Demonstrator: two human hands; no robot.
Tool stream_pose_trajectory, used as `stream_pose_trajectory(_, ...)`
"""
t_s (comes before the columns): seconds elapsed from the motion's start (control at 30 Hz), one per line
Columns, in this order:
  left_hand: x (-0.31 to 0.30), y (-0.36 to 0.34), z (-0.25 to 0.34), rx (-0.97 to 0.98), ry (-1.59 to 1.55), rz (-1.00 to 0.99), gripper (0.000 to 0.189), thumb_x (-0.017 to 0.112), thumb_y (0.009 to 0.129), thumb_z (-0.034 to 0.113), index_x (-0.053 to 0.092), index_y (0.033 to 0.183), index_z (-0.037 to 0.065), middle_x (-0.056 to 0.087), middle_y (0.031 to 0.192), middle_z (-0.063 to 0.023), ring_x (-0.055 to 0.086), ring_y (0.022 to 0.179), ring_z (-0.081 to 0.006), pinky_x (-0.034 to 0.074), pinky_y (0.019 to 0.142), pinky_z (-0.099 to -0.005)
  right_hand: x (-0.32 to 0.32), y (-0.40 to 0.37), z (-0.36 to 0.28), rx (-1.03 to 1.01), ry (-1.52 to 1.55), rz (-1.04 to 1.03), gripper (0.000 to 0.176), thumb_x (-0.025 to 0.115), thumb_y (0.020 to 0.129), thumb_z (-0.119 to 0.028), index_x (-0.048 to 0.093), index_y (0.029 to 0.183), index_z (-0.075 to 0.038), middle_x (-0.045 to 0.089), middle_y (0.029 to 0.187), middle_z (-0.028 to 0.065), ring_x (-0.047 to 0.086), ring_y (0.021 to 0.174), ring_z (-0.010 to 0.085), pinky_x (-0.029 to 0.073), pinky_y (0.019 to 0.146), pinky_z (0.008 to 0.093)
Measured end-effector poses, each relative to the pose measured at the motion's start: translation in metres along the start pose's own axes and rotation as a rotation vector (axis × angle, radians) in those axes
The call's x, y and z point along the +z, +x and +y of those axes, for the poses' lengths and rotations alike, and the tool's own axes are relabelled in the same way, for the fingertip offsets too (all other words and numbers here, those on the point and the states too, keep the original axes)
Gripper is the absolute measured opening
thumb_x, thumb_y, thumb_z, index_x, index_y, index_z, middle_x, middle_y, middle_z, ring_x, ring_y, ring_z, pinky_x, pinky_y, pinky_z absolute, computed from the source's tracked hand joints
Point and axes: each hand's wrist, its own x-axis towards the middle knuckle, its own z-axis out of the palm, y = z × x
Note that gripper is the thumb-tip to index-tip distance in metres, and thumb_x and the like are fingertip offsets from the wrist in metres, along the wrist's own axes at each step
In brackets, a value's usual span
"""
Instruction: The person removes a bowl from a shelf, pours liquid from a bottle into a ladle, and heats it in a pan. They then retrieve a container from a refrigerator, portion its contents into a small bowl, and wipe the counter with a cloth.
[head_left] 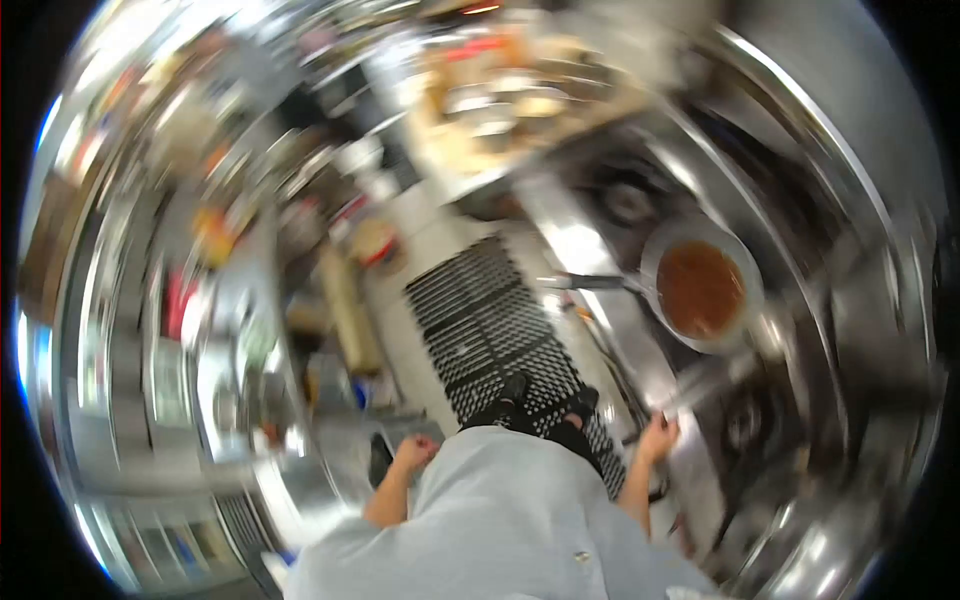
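Observation:
My right hand [658, 438] is at the front edge of the stove [690, 455], its fingers curled closed. A pale, smeared streak runs from it over the stove top, and I cannot make out what it holds. On the stove, beyond that hand, sits a pan [752, 300] of orange-brown sauce [700, 288]. Its dark handle [592, 282] sticks out to the left over the stove's front edge, apart from both hands. My left hand [415, 452] hangs beside my pale apron [490, 500], near the left counter. Motion blur smears its fingers.
A black perforated floor mat [490, 330] lies between the stove and the cluttered left counter [250, 350]. Several bowls and containers stand on a light worktop [450, 160] ahead. A round tub [374, 242] is on the left. Bare burners [745, 425] flank the pan.

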Motion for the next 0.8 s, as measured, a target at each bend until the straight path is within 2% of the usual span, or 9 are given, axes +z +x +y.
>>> stream_pose_trajectory(0.1, 0.001, -0.04, -0.03, -0.099, -0.265, 0.309, 0.042, 0.073, 0.076, 0.036, 0.065, 0.1, 0.003, 0.068, 0.09, -0.0141, 0.066, 0.081, -0.0277, 0.052, 0.072, -0.0366, -0.008, 0.01, -0.002, -0.011, -0.127, -0.067, 0.049, 0.062, 0.087, -0.036, 0.059, 0.119, 0.001, 0.059, 0.103, 0.0207, 0.058, 0.097, 0.0347, 0.048, 0.083, 0.0412)
stream_pose_trajectory(0.13, -0.004, -0.053, -0.043, -0.121, -0.33, 0.482, 0.042, 0.072, 0.077, 0.036, 0.064, 0.103, 0.004, 0.068, 0.095, -0.0151, 0.065, 0.088, -0.0279, 0.051, 0.076, -0.0358, -0.01, 0.03, 0.019, -0.394, -0.066, -0.05, 0.048, 0.061, 0.09, -0.035, 0.058, 0.122, 0.0, 0.061, 0.097, 0.0198, 0.058, 0.099, 0.0349, 0.048, 0.083, 0.0418)
stream_pose_trajectory(0.17, -0.013, -0.061, -0.051, -0.131, -0.375, 0.648, 0.043, 0.072, 0.078, 0.036, 0.064, 0.105, 0.004, 0.067, 0.099, -0.0161, 0.064, 0.094, -0.0282, 0.05, 0.08, -0.0349, -0.016, 0.027, 0.0, -0.451, -0.205, 0.204, 0.047, 0.061, 0.091, -0.033, 0.057, 0.124, -0.001, 0.062, 0.09, 0.0184, 0.059, 0.095, 0.0346, 0.048, 0.08, 0.0406)
stream_pose_trajectory(0.23, -0.065, -0.118, -0.033, -0.205, -0.597, 0.952, 0.041, 0.071, 0.08, 0.033, 0.064, 0.107, 0.003, 0.066, 0.104, -0.0173, 0.061, 0.102, -0.0285, 0.048, 0.086, -0.0338, -0.03, 0.042, -0.04, -0.574, -0.001, 0.203, 0.043, 0.064, 0.091, -0.024, 0.056, 0.126, -0.002, 0.062, 0.093, 0.0167, 0.059, 0.084, 0.0293, 0.049, 0.075, 0.037)
stream_pose_trajectory(0.4, -0.18, -0.183, -0.162, -0.269, -0.751, 1.705, 0.045, 0.066, 0.087, 0.028, 0.055, 0.119, -0.002, 0.061, 0.115, -0.017, 0.058, 0.106, -0.0278, 0.044, 0.094, -0.0357, -0.041, -0.006, -0.239, -1.117, 0.338, -0.013, 0.036, 0.056, 0.096, -0.013, 0.053, 0.129, 0.0, 0.061, 0.097, 0.0123, 0.057, 0.083, 0.0186, 0.049, 0.076, 0.0309)
stream_pose_trajectory(0.57, -0.312, -0.211, -0.248, -0.228, -0.633, 1.951, 0.072, 0.065, 0.086, 0.041, 0.038, 0.137, -0.001, 0.048, 0.135, -0.0206, 0.051, 0.119, -0.0333, 0.042, 0.097, -0.035, -0.001, -0.17, -0.385, -1.124, 0.577, -0.671, 0.035, 0.051, 0.096, -0.004, 0.05, 0.13, -0.001, 0.055, 0.099, 0.0038, 0.054, 0.089, 0.0133, 0.044, 0.082, 0.0241)
stream_pose_trajectory(0.67, -0.349, -0.217, -0.241, -0.074, -0.846, 1.815, 0.065, 0.064, 0.086, 0.044, 0.05, 0.126, -0.005, 0.06, 0.12, -0.0199, 0.058, 0.109, -0.0281, 0.044, 0.092, -0.0335, 0.011, -0.328, -0.419, -1.123, 0.47, -1.117, 0.033, 0.057, 0.091, -0.005, 0.057, 0.124, -0.002, 0.056, 0.095, 0.0013, 0.054, 0.088, 0.0113, 0.044, 0.08, 0.0244)
stream_pose_trajectory(0.73, -0.35, -0.216, -0.24, -0.019, -0.848, 1.836, 0.051, 0.06, 0.09, 0.041, 0.063, 0.11, -0.006, 0.069, 0.098, -0.0156, 0.065, 0.094, -0.0226, 0.047, 0.085, -0.0319, 0.02, -0.441, -0.429, -1.482, 0.475, -1.228, 0.024, 0.061, 0.088, -0.006, 0.065, 0.111, -0.001, 0.065, 0.095, 0.0061, 0.058, 0.082, 0.0111, 0.046, 0.071, 0.0236)
stream_pose_trajectory(0.8, -0.33, -0.222, -0.222, -0.004, -0.89, 1.76, 0.046, 0.057, 0.092, 0.038, 0.063, 0.11, -0.004, 0.069, 0.101, -0.0148, 0.065, 0.095, -0.0223, 0.047, 0.085, -0.0314, 0.024, -0.553, -0.435, -1.665, 0.429, -1.526, 0.026, 0.065, 0.085, -0.011, 0.065, 0.11, -0.002, 0.061, 0.079, 0.0101, 0.059, 0.068, 0.0169, 0.047, 0.063, 0.028)
